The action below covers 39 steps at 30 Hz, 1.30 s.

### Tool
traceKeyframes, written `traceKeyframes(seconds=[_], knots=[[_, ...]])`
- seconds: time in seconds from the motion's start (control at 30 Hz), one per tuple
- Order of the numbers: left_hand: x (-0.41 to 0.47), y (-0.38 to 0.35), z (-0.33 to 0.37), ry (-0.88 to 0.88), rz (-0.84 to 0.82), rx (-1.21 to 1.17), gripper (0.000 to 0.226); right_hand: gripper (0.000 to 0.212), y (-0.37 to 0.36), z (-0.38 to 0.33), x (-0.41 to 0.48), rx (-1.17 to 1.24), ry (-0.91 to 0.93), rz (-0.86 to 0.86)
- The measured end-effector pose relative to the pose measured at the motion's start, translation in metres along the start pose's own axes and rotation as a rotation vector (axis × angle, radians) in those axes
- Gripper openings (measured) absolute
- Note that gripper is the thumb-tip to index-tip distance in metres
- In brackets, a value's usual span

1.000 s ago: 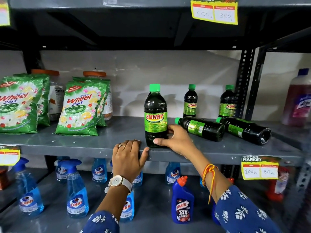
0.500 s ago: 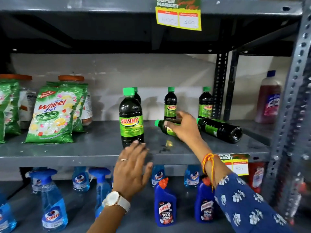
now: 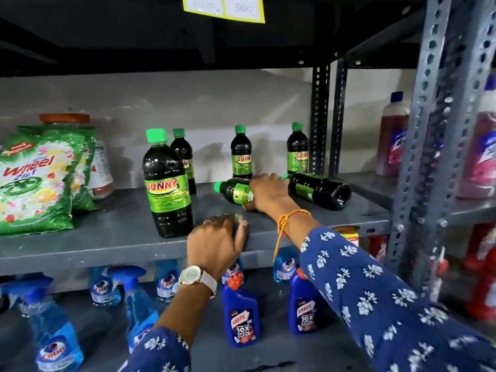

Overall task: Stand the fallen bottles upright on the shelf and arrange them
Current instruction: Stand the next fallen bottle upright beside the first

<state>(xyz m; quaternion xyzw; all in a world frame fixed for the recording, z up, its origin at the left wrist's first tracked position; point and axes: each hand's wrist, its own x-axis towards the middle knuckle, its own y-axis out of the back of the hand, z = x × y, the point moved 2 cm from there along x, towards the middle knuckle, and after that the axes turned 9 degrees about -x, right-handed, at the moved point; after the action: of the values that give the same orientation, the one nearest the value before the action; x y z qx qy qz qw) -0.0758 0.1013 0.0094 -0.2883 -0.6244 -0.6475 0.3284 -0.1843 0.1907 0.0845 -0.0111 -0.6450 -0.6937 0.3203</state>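
Dark Sunny bottles with green caps stand on the grey shelf (image 3: 107, 237). One upright bottle (image 3: 167, 189) is near the front, and three more stand at the back (image 3: 183, 157) (image 3: 241, 154) (image 3: 297, 151). Two bottles lie on their sides: the nearer fallen bottle (image 3: 233, 189), with its cap pointing left, and a second fallen bottle (image 3: 319, 190) to its right. My right hand (image 3: 269, 193) is closed over the nearer fallen bottle's body. My left hand (image 3: 214, 244) rests on the shelf's front edge, holding nothing.
Green Wheel detergent bags (image 3: 37, 178) and an orange-lidded jar (image 3: 64, 119) fill the shelf's left side. A perforated metal upright (image 3: 429, 146) stands at the right, with pink bottles (image 3: 391, 135) behind it. Blue Colin sprays (image 3: 56, 342) and Harpic bottles (image 3: 240, 315) stand below.
My right hand left the upright front bottle, moved right and closed on the nearer fallen bottle. My left hand lifted briefly and came back to the shelf edge. The view shifted right.
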Motion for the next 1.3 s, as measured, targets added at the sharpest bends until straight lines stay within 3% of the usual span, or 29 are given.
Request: traceKeyframes(seconds=[0.1,0.17,0.27,0.37,0.6,0.7,0.77,0.97,1.1,1.3], knots=[[-0.005,-0.005,0.004,-0.037,0.028,0.004,0.05,0.061,-0.009,0.016,-0.008,0.255,0.0,0.088],[-0.006,-0.006,0.007,-0.042,0.044,0.005,0.048,0.054,-0.015,0.025,-0.011,0.617,-0.044,0.166],[-0.007,-0.007,0.007,-0.038,0.057,-0.011,0.05,0.017,-0.02,0.025,-0.017,1.241,-0.094,0.223],[-0.011,-0.008,0.007,-0.031,0.051,-0.042,0.053,0.027,-0.026,0.02,-0.023,1.515,-0.08,0.13],[0.0,-0.001,0.007,-0.056,0.109,-0.032,0.052,0.038,-0.022,0.02,-0.015,1.466,-0.089,0.048],[-0.004,-0.005,0.012,-0.057,0.099,-0.028,0.051,0.079,-0.03,0.025,-0.017,1.26,-0.155,0.049],[-0.008,-0.008,0.014,-0.046,0.079,-0.029,0.052,0.088,-0.035,0.027,-0.02,1.109,-0.178,0.069],[-0.011,-0.004,0.006,-0.041,0.087,-0.025,0.051,0.056,-0.042,0.02,-0.015,1.461,-0.127,-0.138],[-0.011,-0.005,0.005,-0.037,0.077,-0.03,0.053,0.067,-0.037,0.017,-0.019,1.439,-0.129,-0.096],[-0.013,-0.007,0.006,-0.035,0.068,-0.038,0.053,0.043,-0.042,0.023,-0.023,1.441,-0.169,-0.097]])
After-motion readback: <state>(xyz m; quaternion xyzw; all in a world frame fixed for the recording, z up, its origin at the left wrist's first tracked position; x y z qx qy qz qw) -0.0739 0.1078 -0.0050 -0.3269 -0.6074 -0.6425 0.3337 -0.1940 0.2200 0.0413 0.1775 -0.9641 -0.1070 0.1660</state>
